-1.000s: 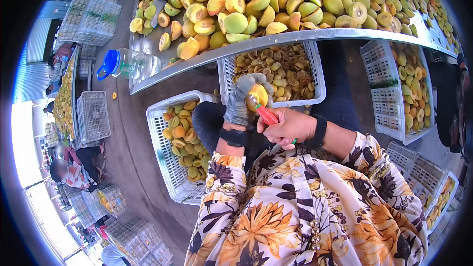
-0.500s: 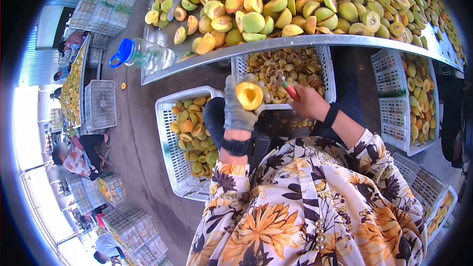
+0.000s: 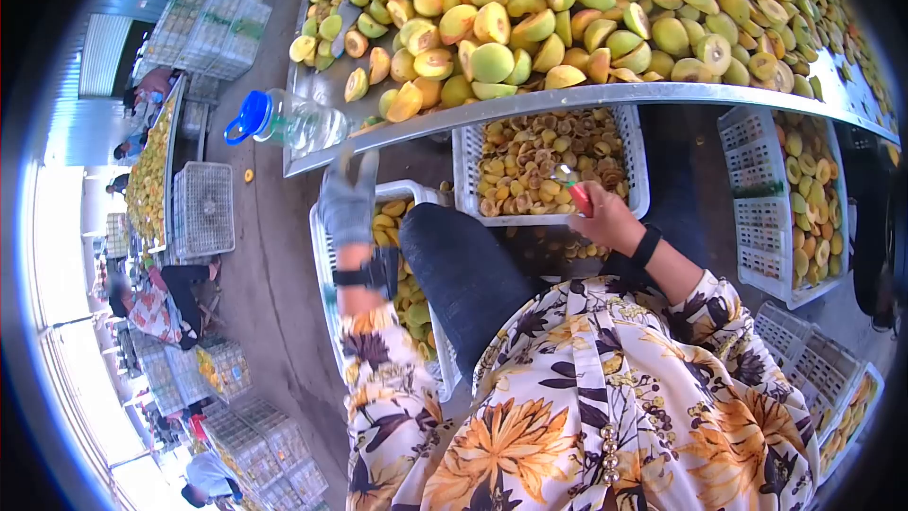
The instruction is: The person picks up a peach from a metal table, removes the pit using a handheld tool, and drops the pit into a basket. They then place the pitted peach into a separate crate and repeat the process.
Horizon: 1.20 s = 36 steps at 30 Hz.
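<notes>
My left hand, in a grey glove, is over the inner edge of the left white crate. Its fingers point up and apart, and I see nothing in them. Halved peaches fill that crate, partly hidden by my arm and knee. My right hand is bare and wraps round a red-handled pitting tool with a short metal tip. The tool is above the front of the middle crate, which holds brownish pits and scraps.
A metal-rimmed table heaped with peach halves spans the front. A blue-capped water bottle lies at its left corner. Another crate of fruit stands right. At the far left are stacked crates and several people near another table.
My left hand has moved left, from beside the middle crate to above the left crate. The pitted peach half it held is gone from it. My right hand shifted slightly right and down with the tool.
</notes>
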Motion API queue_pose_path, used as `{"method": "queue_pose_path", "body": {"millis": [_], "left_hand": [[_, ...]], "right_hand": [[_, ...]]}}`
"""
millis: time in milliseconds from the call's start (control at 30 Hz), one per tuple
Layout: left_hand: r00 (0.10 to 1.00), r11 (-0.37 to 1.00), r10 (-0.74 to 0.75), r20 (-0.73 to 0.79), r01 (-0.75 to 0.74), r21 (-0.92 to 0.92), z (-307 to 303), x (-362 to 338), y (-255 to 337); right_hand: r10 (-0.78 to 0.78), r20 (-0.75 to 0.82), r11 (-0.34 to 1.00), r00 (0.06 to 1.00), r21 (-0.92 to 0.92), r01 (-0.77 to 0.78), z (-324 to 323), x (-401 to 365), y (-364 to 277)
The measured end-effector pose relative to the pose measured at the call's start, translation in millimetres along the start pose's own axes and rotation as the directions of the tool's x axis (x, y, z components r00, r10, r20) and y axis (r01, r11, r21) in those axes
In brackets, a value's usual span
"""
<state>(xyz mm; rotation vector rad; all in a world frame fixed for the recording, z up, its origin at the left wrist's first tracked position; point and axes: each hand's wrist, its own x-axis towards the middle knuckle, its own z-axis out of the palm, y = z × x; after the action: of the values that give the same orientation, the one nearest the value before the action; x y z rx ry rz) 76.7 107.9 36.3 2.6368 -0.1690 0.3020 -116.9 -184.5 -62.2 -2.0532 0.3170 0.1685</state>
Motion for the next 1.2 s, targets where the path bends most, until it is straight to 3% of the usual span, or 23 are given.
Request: {"method": "queue_pose_path", "body": {"millis": [33, 100, 133, 167, 267, 300, 333, 367, 433, 500, 567, 633, 700, 767, 800, 833, 900, 933, 967, 1033, 1100, 1167, 1200], "left_hand": [[0.998, 0.987, 0.052, 0.045, -0.058, 0.153, 8.2, 19.6, 20.4], [0.969, 0.962, -0.042, 0.244, -0.026, 0.272, 36.2, 52.3, 47.7], [0.945, 0.899, -0.057, 0.322, -0.092, 0.429, 46.6, 61.5, 60.6], [0.946, 0.901, -0.036, 0.323, -0.109, 0.421, 57.4, 66.3, 63.3], [0.939, 0.955, -0.050, 0.339, -0.055, 0.293, 66.2, 77.3, 55.9], [0.945, 0.995, -0.010, 0.326, -0.022, 0.096, 68.4, 74.0, 46.3], [0.953, 0.995, 0.024, 0.303, 0.008, -0.103, 64.5, 68.4, 43.1], [0.953, 0.995, 0.022, 0.302, 0.008, -0.100, 63.8, 60.2, 41.1], [0.923, 0.858, 0.379, 0.062, -0.325, -0.397, 54.8, 21.6, 58.8], [0.861, 0.774, 0.508, 0.011, -0.450, -0.445, 38.2, -18.0, 89.3], [0.823, 0.715, 0.566, 0.044, -0.464, -0.524, 43.2, -46.6, 94.2], [0.788, 0.692, 0.608, 0.095, -0.468, -0.549, 37.6, -69.8, 108.9], [0.815, 0.711, 0.563, 0.134, -0.395, -0.582, 38.0, -80.5, 115.4], [0.885, 0.464, 0.424, 0.194, -0.028, -0.885, 38.2, -84.0, 116.9], [0.886, 0.464, 0.422, 0.193, -0.028, -0.885, 39.8, -86.4, 118.0], [0.899, 0.311, 0.373, 0.231, 0.113, -0.944, 42.0, -89.7, 119.6], [0.897, -0.041, 0.299, 0.326, 0.353, -0.935, 46.1, -96.2, 127.4], [0.892, 0.035, 0.162, 0.421, 0.421, -0.906, 48.3, -101.1, 135.4], [0.852, 0.006, 0.054, 0.521, 0.521, -0.853, 45.8, -101.9, 139.1], [0.873, -0.238, -0.037, 0.487, 0.466, -0.852, 69.9, -92.9, 130.2], [0.866, -0.296, -0.029, 0.500, 0.470, -0.832, 77.6, -88.0, 119.9], [0.911, -0.109, -0.073, 0.405, 0.396, -0.912, 78.7, -86.8, 113.3], [0.883, -0.119, 0.022, 0.469, 0.468, -0.875, 61.8, -88.0, 122.2]], "right_hand": [[0.057, 0.015, 0.998, 0.998, -0.011, -0.056, -4.0, -2.3, -12.7], [0.003, -0.018, 0.999, 1.000, -0.042, -0.003, -2.4, -6.9, -13.4], [0.164, 0.082, 0.984, 0.983, 0.061, -0.169, -14.8, -13.4, -34.1], [0.171, 0.068, 0.983, 0.983, 0.059, -0.175, -15.6, -16.8, -29.8], [-0.266, -0.175, 0.964, 0.948, -0.059, 0.260, -5.5, -18.9, 1.0], [-0.265, -0.174, 0.964, 0.948, -0.058, 0.259, -10.4, -19.5, -6.7], [-0.120, -0.133, 0.986, 0.984, 0.100, 0.133, -19.4, -20.0, -24.4], [0.021, -0.070, 0.968, 0.997, 0.250, -0.003, -26.1, -18.0, -40.3], [0.039, -0.021, 0.922, 0.999, 0.385, -0.028, -33.0, -5.6, -59.8], [0.050, 0.029, 0.862, 0.998, 0.504, -0.057, -33.7, 7.6, -77.6], [-0.049, 0.079, 0.655, 0.996, 0.755, -0.028, -29.3, 17.3, -93.6], [-0.064, 0.098, 0.688, 0.993, 0.725, -0.027, -24.1, 22.4, -104.8], [-0.079, 0.115, 0.720, 0.990, 0.693, -0.023, -22.0, 21.1, -107.2], [-0.074, 0.113, 0.549, 0.991, 0.834, -0.055, -19.7, 17.6, -107.6], [-0.063, 0.118, 0.456, 0.991, 0.887, -0.077, -19.6, 15.8, -106.1], [-0.063, 0.119, 0.455, 0.991, 0.887, -0.078, -16.8, 14.0, -107.2], [-0.017, 0.125, 0.273, 0.992, 0.955, -0.116, -7.3, 11.1, -112.8], [-0.030, 0.042, 0.350, 0.999, 0.936, -0.029, 4.1, 10.4, -115.0], [-0.025, 0.034, 0.495, 0.999, 0.869, -0.017, 5.1, 9.2, -115.5], [-0.104, -0.239, 0.880, 0.965, 0.430, 0.202, 18.5, 10.9, -108.0], [-0.182, -0.284, 0.910, 0.941, 0.314, 0.271, 16.7, 5.1, -102.2], [-0.254, -0.317, 0.925, 0.914, 0.195, 0.325, 13.8, -1.2, -96.2], [-0.255, -0.255, 0.943, 0.933, 0.148, 0.298, 12.7, -4.2, -93.4]]}}
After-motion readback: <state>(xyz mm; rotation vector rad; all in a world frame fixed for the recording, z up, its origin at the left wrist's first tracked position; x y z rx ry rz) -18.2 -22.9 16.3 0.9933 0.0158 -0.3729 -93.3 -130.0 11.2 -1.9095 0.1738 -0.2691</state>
